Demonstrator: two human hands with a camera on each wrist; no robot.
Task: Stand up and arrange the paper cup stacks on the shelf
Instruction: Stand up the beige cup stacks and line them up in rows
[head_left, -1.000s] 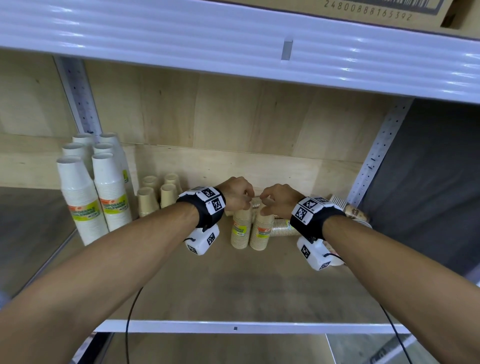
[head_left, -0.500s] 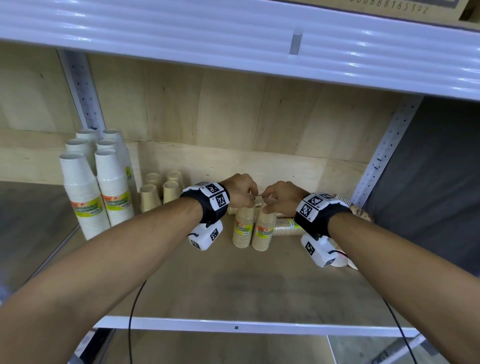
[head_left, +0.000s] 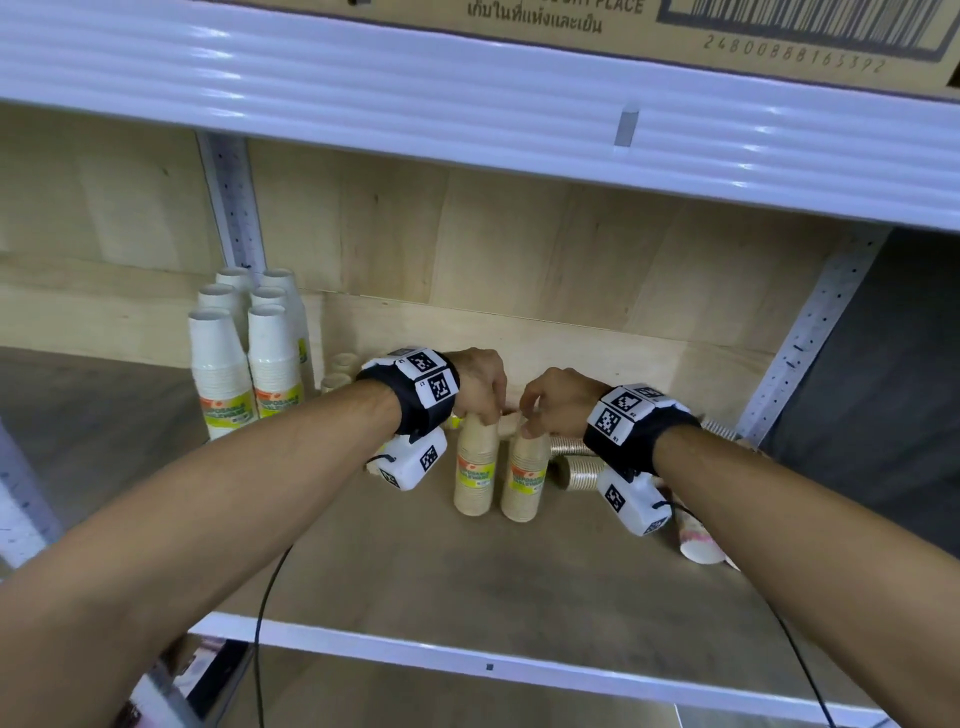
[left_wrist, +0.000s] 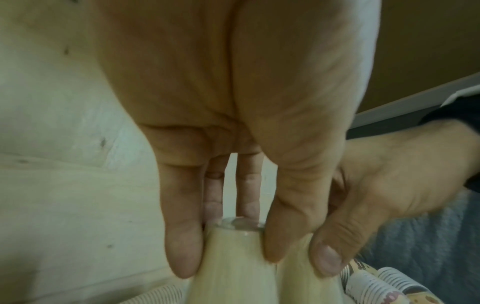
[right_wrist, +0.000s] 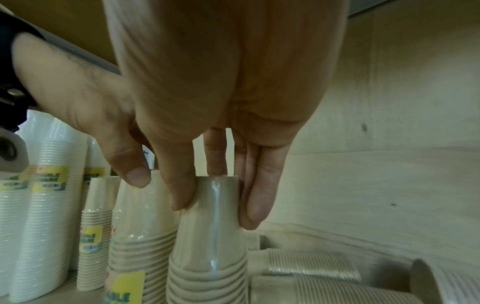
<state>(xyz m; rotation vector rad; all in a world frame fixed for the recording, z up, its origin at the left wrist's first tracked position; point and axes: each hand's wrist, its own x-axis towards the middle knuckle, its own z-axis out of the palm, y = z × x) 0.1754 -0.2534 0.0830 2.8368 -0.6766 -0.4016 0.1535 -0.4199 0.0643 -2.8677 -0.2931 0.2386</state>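
Two wrapped stacks of tan paper cups stand upright side by side in the middle of the wooden shelf (head_left: 415, 561). My left hand (head_left: 485, 387) grips the top of the left tan stack (head_left: 474, 470) from above; in the left wrist view its fingers (left_wrist: 184, 242) pinch that stack's top (left_wrist: 233, 257). My right hand (head_left: 550, 402) grips the top of the right tan stack (head_left: 525, 475), fingers (right_wrist: 255, 197) and thumb round its cap (right_wrist: 213, 205). More tan stacks (head_left: 582, 470) lie on their sides behind my right wrist.
Several tall white cup stacks (head_left: 244, 364) stand at the back left, with small tan stacks (head_left: 337, 371) beside them. A printed cup stack (head_left: 698, 540) lies at the right. A white shelf (head_left: 467, 98) with a cardboard box hangs close overhead. A perforated upright (head_left: 810, 343) bounds the right.
Both hands have stayed on the tops of the two tan stacks, which stand a little nearer to me than a second ago. The head view has shifted slightly.
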